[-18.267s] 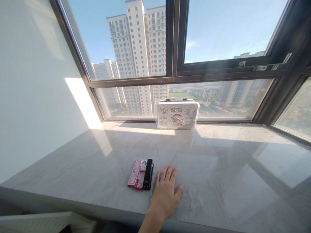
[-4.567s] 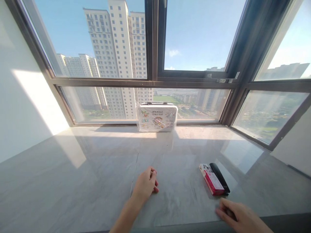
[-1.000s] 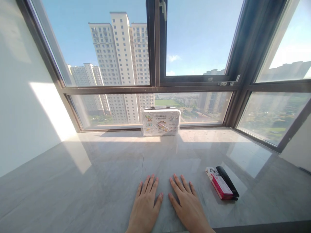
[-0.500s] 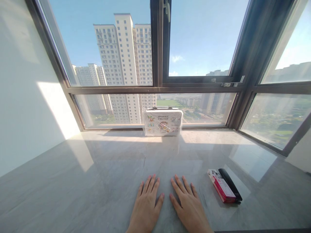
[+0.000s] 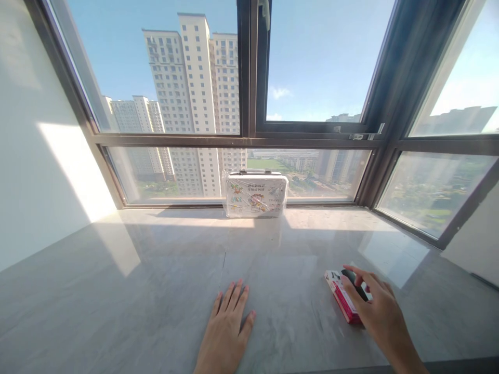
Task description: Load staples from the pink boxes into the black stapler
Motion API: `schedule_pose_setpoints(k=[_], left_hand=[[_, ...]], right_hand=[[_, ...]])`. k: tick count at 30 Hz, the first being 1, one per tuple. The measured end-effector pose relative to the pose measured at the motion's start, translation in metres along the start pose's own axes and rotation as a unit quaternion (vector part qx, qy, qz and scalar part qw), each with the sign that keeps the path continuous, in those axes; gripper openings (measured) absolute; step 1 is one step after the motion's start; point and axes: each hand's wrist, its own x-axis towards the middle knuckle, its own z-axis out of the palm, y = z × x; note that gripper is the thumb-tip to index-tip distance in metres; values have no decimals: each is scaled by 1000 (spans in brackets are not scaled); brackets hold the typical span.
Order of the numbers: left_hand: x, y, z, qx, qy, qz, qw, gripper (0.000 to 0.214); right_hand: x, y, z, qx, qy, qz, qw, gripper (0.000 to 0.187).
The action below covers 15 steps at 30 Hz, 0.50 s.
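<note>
My left hand (image 5: 225, 330) lies flat on the grey marble-look sill (image 5: 148, 317), fingers spread, holding nothing. To the right, my right hand (image 5: 380, 306) is over a black stapler (image 5: 359, 288), thumb and fingers apart on either side of it. A firm grip on the stapler does not show, and its near end is hidden by the hand. Against the stapler's left side lies a pink and white box (image 5: 343, 301), partly covered by my thumb.
A white case (image 5: 257, 196) with cartoon prints and a dark handle, in clear plastic wrap, stands upright at the back against the window. Dark window frames (image 5: 234, 140) border the sill behind and right; a white wall (image 5: 42, 197) rises on the left.
My right hand has lifted off the sill and moved right, over the stapler and box. My left hand stays flat. The view has shifted slightly.
</note>
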Motion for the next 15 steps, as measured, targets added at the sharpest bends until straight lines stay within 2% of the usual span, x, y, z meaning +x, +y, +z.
schedule_pose_setpoints(k=[2,4,7,10,15], left_hand=[[0,-1,1,0,-2,-1,1000,56],[1,-1,3,2,-2,0,1000,57],[1,-1,4,5,4,4,1000,56],[1,-1,4,4,6,4,1000,57],[0,0,4,-26,14,-1,1000,60]], right_hand=[[21,40,-14,0,-109,77,991,71],[32,69,-16,25,-194,101,975,69],[34,80,-6,72,-279,89,954,61],[23,56,10,96,-301,71,946,61],[-6,-23,46,121,-284,49,950,65]])
